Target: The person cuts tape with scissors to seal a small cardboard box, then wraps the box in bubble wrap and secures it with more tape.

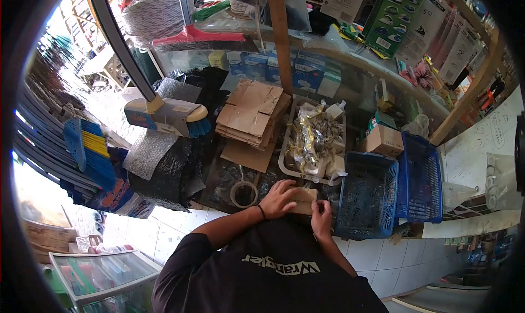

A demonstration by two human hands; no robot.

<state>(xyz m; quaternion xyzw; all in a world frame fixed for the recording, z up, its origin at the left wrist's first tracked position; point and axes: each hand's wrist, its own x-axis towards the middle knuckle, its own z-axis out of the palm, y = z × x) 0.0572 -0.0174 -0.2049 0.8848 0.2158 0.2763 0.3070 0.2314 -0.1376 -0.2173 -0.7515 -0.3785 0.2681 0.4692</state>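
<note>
A small brown cardboard box [304, 201] lies in front of my body at the near edge of the work surface. My left hand [278, 198] grips its left end, fingers reaching over the far side and thumb on the near side. At the right end, my right hand [321, 214] pinches the box's edge between thumb and fingers. Left of my left hand lies a roll of tape [244, 194]. Just beyond the hands stands a white tray [283, 162] filled with small plastic-wrapped pieces, some gold-coloured. The underside of the box is hidden.
Flattened cardboard sheets [249, 108] are stacked behind the tape. Two blue plastic baskets [365, 195] stand to the right, near a carton [383, 140]. Bubble wrap [150, 154] and brush heads [90, 149] crowd the left. A glass display case [355, 72] borders the far side.
</note>
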